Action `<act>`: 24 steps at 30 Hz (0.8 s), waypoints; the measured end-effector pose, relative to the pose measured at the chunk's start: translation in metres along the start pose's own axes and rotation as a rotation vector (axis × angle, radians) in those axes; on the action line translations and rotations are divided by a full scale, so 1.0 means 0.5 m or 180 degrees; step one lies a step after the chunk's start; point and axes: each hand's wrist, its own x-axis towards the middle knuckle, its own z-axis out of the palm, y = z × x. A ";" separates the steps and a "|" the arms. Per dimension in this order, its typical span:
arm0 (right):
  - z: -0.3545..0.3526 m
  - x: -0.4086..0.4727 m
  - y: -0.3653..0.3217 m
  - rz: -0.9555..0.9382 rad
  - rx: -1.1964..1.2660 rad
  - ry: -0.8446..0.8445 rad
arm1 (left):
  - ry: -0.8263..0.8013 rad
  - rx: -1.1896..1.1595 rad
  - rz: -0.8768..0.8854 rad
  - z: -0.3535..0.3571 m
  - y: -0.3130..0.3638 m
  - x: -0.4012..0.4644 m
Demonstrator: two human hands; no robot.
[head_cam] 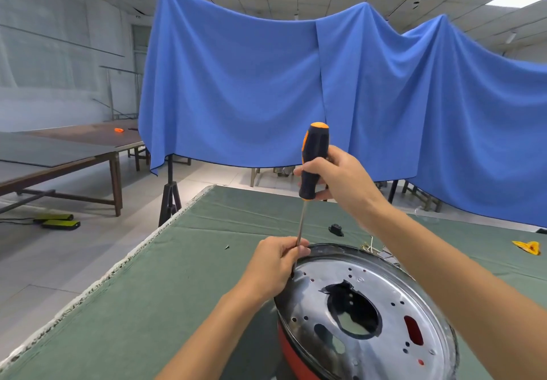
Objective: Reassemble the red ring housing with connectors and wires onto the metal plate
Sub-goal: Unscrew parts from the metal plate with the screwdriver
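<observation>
The right hand (334,177) is wrapped around the black-and-orange handle of the screwdriver (313,162), held nearly upright. The left hand (278,264) pinches the shaft low down, steadying the tip at a hole near the far-left rim of the metal plate (384,296). The plate sits on the red ring housing (291,353), at the near right of the green-covered table (177,276). The screw itself is hidden. To drive it cleanly, the person should probably keep the shaft square to the plate and press down while turning; otherwise the tip may skid across the shiny surface.
</observation>
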 end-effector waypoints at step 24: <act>-0.008 0.016 -0.008 -0.0385 -0.1823 0.1003 | 0.0195 0.0005 -0.0120 0.001 -0.017 -0.006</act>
